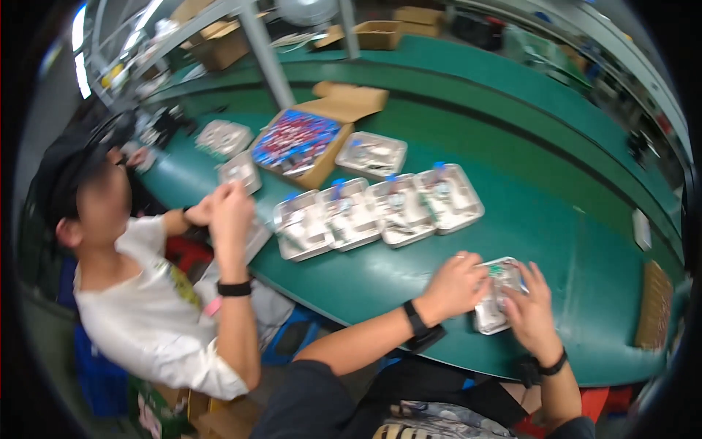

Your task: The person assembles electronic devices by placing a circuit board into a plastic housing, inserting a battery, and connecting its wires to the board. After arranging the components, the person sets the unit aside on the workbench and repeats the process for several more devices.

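Note:
A shallow silvery-white tray-like housing (484, 318) lies on the green table in front of me, with a small green part (498, 270) at its far end. My left hand (455, 287) is at its left edge, fingers curled together; what they pinch is hidden. My right hand (532, 311) reaches over the right side, thumb and fingers bent around that edge. Further left, several similar housings stand in a row, among them the rightmost one (463, 200), each with a blue piece at the far end and small parts inside. Blur hides finer detail.
A person (124, 293) sits at my left, hands raised near more housings. An open cardboard box (316, 175) of red and blue parts stands behind the row, beside another housing (373, 155). A brown block (653, 306) lies at the table's right end.

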Demonstrator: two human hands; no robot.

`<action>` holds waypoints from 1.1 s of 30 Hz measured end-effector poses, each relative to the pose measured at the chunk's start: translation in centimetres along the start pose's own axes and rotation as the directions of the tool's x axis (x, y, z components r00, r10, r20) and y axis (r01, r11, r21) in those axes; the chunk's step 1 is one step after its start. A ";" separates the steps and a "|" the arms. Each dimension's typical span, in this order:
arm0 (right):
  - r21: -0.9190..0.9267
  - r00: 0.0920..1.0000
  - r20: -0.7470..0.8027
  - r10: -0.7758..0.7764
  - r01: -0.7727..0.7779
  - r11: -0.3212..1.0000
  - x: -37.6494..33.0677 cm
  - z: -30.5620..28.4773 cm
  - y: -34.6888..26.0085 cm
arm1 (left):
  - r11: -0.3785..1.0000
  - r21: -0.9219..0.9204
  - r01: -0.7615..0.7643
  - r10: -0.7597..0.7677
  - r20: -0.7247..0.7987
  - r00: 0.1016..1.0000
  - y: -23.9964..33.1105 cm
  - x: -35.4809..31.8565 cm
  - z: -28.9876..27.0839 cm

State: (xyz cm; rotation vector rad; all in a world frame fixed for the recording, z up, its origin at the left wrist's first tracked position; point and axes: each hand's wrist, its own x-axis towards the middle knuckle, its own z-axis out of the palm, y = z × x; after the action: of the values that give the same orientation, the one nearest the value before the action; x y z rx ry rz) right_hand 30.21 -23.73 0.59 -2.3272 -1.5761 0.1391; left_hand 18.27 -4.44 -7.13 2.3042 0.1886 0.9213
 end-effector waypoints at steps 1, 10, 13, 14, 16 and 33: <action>0.032 1.000 -0.016 0.019 -0.019 0.999 -0.4 -0.5 0.0 | 1.000 -0.006 0.000 -0.001 -0.011 1.000 0.2 0.1 0.1; 0.129 0.992 -0.038 0.123 -0.117 0.985 -2.5 0.4 0.7 | 0.999 -0.017 -0.035 0.034 -0.070 0.997 0.8 0.4 1.0; 0.164 0.999 -0.012 0.035 -0.032 0.986 -1.9 0.2 2.5 | 0.999 -0.004 -0.046 0.046 -0.008 0.999 0.8 1.0 0.9; 0.180 1.000 -0.007 0.014 -0.013 0.984 -1.2 0.6 2.5 | 0.999 -0.033 -0.036 0.037 0.028 0.999 -0.1 0.4 0.2; 0.193 0.995 -0.094 -0.021 0.039 0.980 0.4 -0.2 2.5 | 1.000 0.019 -0.015 0.016 -0.030 0.999 -0.6 -0.3 -0.8; 0.528 0.952 0.268 0.151 -0.276 0.803 2.7 -5.0 5.9 | 1.000 -0.008 -0.006 0.006 0.016 1.000 0.6 0.9 -1.0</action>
State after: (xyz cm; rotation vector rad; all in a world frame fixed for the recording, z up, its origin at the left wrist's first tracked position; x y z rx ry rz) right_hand 37.75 -24.30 3.66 -2.0412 -1.1313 0.8196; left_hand 18.21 -4.12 -5.71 2.3055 0.1705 0.9043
